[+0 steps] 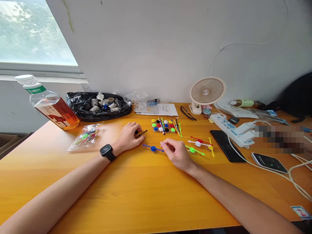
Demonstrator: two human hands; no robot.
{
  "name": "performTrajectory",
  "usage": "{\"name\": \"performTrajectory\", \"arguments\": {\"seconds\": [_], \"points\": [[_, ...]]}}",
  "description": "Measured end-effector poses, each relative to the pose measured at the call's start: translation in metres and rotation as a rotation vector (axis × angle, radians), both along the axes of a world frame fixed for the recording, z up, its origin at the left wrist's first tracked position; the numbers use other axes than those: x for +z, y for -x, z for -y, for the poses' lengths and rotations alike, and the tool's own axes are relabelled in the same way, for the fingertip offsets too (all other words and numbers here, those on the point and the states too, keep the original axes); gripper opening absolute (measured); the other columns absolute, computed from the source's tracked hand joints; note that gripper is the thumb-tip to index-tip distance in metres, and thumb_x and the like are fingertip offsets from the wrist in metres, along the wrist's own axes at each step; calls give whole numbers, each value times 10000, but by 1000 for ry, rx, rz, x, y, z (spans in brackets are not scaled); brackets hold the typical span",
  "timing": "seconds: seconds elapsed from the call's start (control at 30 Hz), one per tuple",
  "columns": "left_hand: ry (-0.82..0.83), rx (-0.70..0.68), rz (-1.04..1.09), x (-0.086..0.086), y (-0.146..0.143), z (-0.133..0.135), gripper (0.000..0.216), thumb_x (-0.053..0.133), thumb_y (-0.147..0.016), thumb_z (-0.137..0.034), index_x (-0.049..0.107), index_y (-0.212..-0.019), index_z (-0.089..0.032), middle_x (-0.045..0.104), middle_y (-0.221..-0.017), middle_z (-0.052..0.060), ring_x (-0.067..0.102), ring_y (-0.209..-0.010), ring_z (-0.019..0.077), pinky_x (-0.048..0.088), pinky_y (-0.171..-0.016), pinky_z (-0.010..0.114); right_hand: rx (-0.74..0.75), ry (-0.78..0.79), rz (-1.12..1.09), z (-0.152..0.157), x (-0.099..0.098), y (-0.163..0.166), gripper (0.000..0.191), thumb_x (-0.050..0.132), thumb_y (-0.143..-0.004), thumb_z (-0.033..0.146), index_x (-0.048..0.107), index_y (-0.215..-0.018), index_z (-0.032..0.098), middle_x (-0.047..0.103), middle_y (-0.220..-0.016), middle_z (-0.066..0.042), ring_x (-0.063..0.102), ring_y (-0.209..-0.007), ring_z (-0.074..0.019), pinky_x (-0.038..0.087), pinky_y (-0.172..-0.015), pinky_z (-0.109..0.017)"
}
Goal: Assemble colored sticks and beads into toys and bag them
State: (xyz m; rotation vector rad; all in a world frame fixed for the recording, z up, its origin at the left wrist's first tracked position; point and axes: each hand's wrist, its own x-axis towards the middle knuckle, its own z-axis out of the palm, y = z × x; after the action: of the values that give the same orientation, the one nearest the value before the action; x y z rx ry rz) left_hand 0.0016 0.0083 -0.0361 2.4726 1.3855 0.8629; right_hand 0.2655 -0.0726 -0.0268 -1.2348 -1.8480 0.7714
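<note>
My left hand, with a dark watch on the wrist, has its thumb and fingers closed around a black arrow spinner. Part of that spinner is hidden by the fingers. To its right, a blue arrow spinner lies on a small clear base. My right hand is loosely curled beside the blue arrow's right tip, with nothing visible in its fingers. Beyond it lie a green spinner, a white spinner, a red spinner and a yellow spinner. Several coloured discs and loose arrows sit farther back.
A tilted-looking drink bottle and a clear bag of parts are at left. Behind stand a black plastic bag and a small fan. A phone, power strip and cables occupy the right.
</note>
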Motion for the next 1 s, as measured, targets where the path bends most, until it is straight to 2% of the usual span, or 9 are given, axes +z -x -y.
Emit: {"name": "performTrajectory", "arguments": {"seconds": [0.1, 0.3, 0.5, 0.83, 1.0], "points": [[9, -15, 23, 2, 0, 2, 125, 665, -806, -216, 578, -894, -224, 642, -942, 62, 601, -900, 264, 518, -846, 426, 2, -9, 7, 0, 1, -1, 439, 544, -1052, 525, 623, -762, 206, 435, -617, 32, 369, -561, -131, 275, -552, -297], [8, -57, 38, 0, 1, 1, 98, 563, -828, -135, 536, -828, -229, 613, -897, 57, 584, -846, 241, 511, -788, 394, 5, -36, 22, -1, 0, -2, 409, 548, -1056, 499, 644, -784, 208, 449, -611, 33, 382, -556, -131, 294, -561, -295], [7, -84, 47, 0, 0, 1, 52, 551, -923, -182, 563, -904, -228, 638, -929, 60, 603, -870, 242, 512, -804, 389, 21, -38, 35, 0, 1, -2, 389, 546, -1059, 474, 648, -793, 210, 475, -607, 29, 403, -550, -133, 298, -564, -295], [47, -66, 100, 0, -1, 4, 66, 560, -1004, -265, 582, -952, -231, 682, -932, 38, 643, -823, 211, 512, -713, 328, 30, -49, 48, 0, 0, -1, 374, 557, -1064, 442, 640, -788, 204, 475, -609, 35, 400, -549, -125, 293, -562, -290], [-58, -81, 149, 1, 0, 4, 64, 575, -986, -238, 621, -945, -220, 705, -939, 52, 665, -895, 227, 519, -812, 349, 34, -68, 44, -1, -3, -2, 348, 577, -1054, 420, 655, -797, 199, 469, -599, 43, 395, -537, -115, 284, -544, -283]]}}
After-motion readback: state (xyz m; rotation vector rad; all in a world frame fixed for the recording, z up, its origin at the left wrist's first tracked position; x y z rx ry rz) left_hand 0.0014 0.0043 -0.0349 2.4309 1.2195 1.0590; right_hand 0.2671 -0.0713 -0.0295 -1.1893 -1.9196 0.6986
